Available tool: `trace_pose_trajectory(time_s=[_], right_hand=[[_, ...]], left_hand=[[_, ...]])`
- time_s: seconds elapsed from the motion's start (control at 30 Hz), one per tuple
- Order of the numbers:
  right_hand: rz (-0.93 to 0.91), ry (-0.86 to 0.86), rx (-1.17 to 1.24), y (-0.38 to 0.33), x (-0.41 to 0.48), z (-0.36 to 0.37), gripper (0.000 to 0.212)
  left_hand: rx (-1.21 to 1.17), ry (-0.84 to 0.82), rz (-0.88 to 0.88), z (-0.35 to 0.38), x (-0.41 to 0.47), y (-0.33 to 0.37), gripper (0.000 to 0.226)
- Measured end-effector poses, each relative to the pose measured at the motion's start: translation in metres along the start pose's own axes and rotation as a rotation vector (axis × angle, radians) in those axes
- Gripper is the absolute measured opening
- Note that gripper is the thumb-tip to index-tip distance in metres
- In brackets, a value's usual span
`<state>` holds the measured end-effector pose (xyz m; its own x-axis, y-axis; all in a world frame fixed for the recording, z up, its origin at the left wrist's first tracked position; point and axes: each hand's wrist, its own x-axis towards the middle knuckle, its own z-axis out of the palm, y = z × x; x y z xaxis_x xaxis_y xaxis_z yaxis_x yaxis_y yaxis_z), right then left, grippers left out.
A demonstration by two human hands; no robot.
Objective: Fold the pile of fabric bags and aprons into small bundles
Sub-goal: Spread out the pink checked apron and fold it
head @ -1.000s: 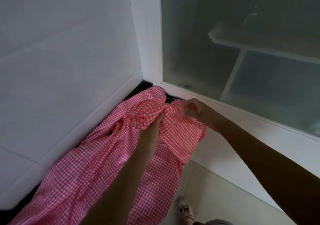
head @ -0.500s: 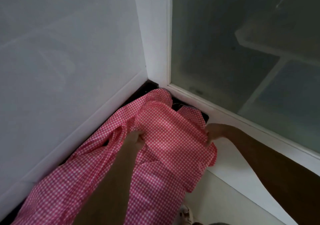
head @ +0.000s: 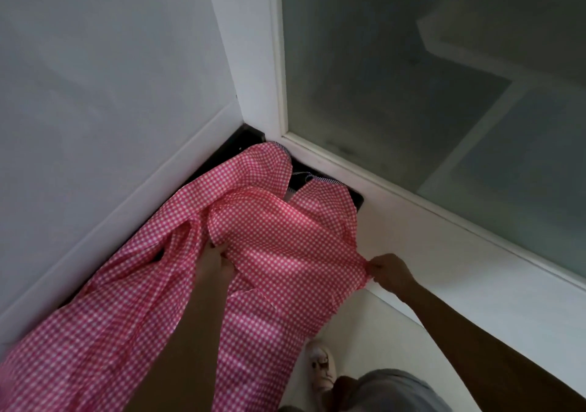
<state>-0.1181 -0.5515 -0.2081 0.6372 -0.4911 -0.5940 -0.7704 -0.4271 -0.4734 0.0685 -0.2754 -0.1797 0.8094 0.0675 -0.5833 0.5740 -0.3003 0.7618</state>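
While the checked apron (head: pixel 285 246) lies loose across the dark tabletop (head: pixel 245 137), running from the corner at twelve o'clock down to seven o'clock, the right hand (head: pixel 388 273) pinches its edge at three o'clock. The left hand (head: pixel 215 262) seems to pinch a fold at its middle, though its fingers are partly hidden. Stretching a panel flat looks to be the step in hand. The next move calls for carrying one side over the other, edges matched.
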Motion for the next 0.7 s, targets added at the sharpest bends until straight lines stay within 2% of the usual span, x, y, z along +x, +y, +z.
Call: trace_pose_trajectory(time_s=[0.03, 0.1, 0.2, 0.3, 0.37, 0.4, 0.47, 0.5, 0.53, 0.6, 0.67, 0.7], right_hand=[[0.002, 0.045, 0.160, -0.003, -0.005, -0.001, 0.019], [-0.032, 0.035, 0.428, -0.011, -0.017, -0.011, 0.018], [-0.162, -0.089, 0.576, -0.027, -0.029, -0.037, 0.017], [-0.228, -0.286, 0.686, -0.036, -0.031, -0.071, 0.030], [-0.225, -0.319, 0.526, -0.044, -0.023, -0.090, 0.031], [-0.225, -0.276, 0.302, -0.046, -0.015, -0.096, 0.025], [-0.245, -0.075, -0.254, -0.045, 0.001, -0.099, 0.016], [-0.248, 0.024, -0.395, -0.047, 0.004, -0.096, 0.014], [-0.250, 0.097, -0.409, -0.052, 0.005, -0.090, 0.015], [-0.314, 0.155, -0.284, -0.072, 0.002, -0.070, 0.017], [-0.470, 0.107, -0.180, -0.101, -0.004, -0.042, 0.020], [-0.572, 0.065, -0.166, -0.113, -0.007, -0.026, 0.029]], left_hand=[[0.061, -0.045, 0.047, 0.001, -0.001, 0.005, 0.040], [0.117, 0.015, 0.124, 0.001, 0.003, 0.006, 0.046], [0.299, 0.047, 0.141, -0.008, 0.008, 0.012, 0.043], [0.156, 0.050, 0.065, -0.009, 0.006, 0.013, 0.040], [0.045, 0.004, 0.054, -0.012, 0.006, 0.013, 0.042], [-0.013, -0.045, 0.038, -0.014, 0.010, 0.009, 0.046], [-0.041, -0.072, -0.004, -0.018, 0.019, 0.004, 0.056], [0.018, -0.050, 0.005, -0.017, 0.024, 0.004, 0.054], [0.120, -0.017, 0.022, -0.017, 0.027, 0.005, 0.049], [0.272, 0.047, 0.071, -0.013, 0.021, 0.016, 0.046], [0.400, 0.088, 0.116, -0.010, 0.014, 0.026, 0.048], [0.460, 0.083, 0.139, -0.007, 0.012, 0.028, 0.052]])
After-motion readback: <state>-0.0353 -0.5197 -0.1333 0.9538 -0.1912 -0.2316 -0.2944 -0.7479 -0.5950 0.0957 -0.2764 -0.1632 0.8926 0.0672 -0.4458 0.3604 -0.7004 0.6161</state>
